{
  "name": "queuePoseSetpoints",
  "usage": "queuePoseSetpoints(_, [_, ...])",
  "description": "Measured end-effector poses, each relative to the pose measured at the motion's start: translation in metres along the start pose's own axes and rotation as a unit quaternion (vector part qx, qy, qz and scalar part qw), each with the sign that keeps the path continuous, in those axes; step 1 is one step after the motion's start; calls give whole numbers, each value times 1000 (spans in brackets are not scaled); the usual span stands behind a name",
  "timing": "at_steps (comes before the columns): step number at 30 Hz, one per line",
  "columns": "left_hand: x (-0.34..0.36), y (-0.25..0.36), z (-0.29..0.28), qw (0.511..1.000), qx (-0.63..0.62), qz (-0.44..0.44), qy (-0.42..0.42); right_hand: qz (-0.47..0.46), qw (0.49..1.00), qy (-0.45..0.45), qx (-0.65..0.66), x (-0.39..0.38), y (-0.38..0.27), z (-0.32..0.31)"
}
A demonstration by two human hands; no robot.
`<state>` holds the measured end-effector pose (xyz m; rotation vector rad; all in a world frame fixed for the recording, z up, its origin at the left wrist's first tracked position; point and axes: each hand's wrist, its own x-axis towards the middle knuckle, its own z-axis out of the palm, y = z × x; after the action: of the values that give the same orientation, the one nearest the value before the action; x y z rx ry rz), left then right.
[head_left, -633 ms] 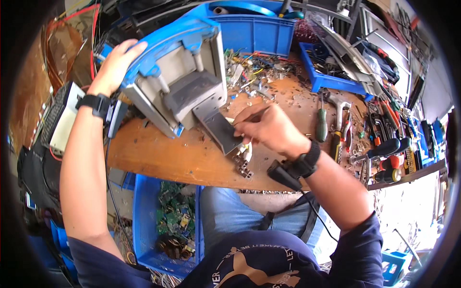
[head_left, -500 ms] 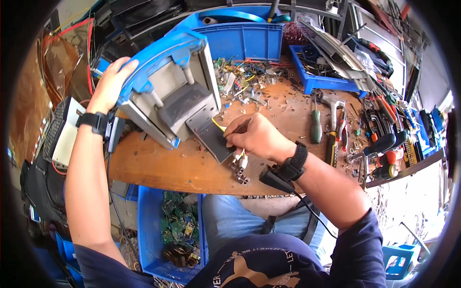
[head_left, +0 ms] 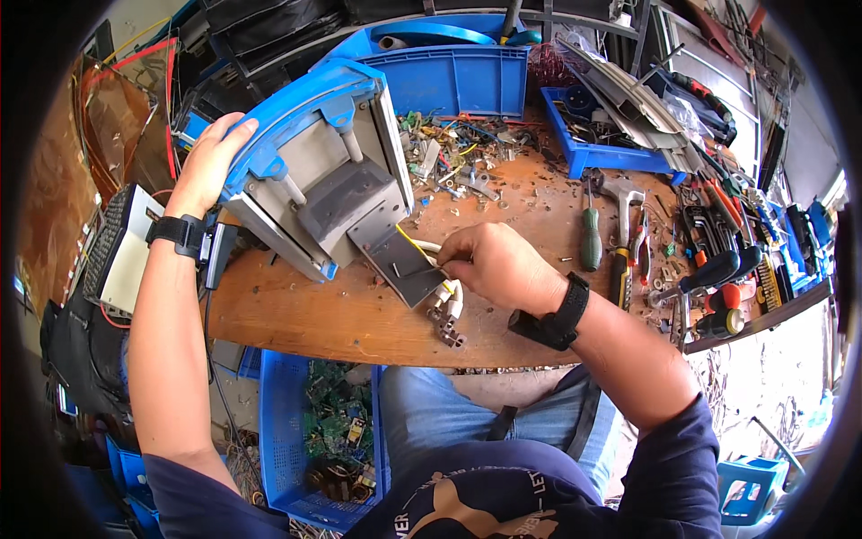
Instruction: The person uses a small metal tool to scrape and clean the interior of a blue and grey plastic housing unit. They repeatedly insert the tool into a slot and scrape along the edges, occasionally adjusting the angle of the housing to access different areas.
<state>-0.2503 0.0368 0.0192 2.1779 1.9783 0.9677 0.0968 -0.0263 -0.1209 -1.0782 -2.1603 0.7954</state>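
My left hand [head_left: 208, 166] grips the blue upper edge of a large metal housing [head_left: 310, 162], which stands tilted on the bench. Inside it are grey posts and a dark box-shaped block [head_left: 352, 199]. A dark flat plate [head_left: 404, 269] sticks out from the block toward me. A yellow wire [head_left: 415, 242] runs across this plate into the pinched fingertips of my right hand [head_left: 489, 267]. Beside it a white cable [head_left: 429, 246] passes under the same hand. White cable ends and a brown-grey metal piece [head_left: 447, 328] lie just below my right hand on the bench.
Hammer [head_left: 621, 225], green-handled screwdriver [head_left: 590, 235] and other hand tools lie at the right. Scrap parts [head_left: 458, 162] cover the back of the wooden bench [head_left: 269, 305]. Blue bins [head_left: 458, 81] stand behind; another crate [head_left: 269, 431] below holds circuit boards.
My right hand has shifted a little to the right, off the plate, with the yellow wire drawn along. More of the wire and white cable shows. My left hand and the housing stay nearly still.
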Motion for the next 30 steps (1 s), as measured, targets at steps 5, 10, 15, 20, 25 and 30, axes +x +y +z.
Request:
queuePoseSetpoints(5, [2,-6,0,1000,-5,0,0,-88,939,-59,-327,2,-13,-10])
queuePoseSetpoints(10, [8,-16,-1,1000,-8,0,-7,-120,903,-61,-409,26,-14,-14])
queuePoseSetpoints(15, [9,-24,1,999,-50,-2,-8,-138,963,-22,-230,49,5,-12])
queuePoseSetpoints(20, [7,-20,0,997,-69,-32,-16,-137,966,-36,-215,52,11,-1])
queuePoseSetpoints(25, [3,-12,0,996,-77,-34,-16,-161,964,-20,-210,56,14,3])
queuePoseSetpoints(30, [1,-6,-1,998,-64,-27,-13,-167,965,-3,-203,61,20,4])
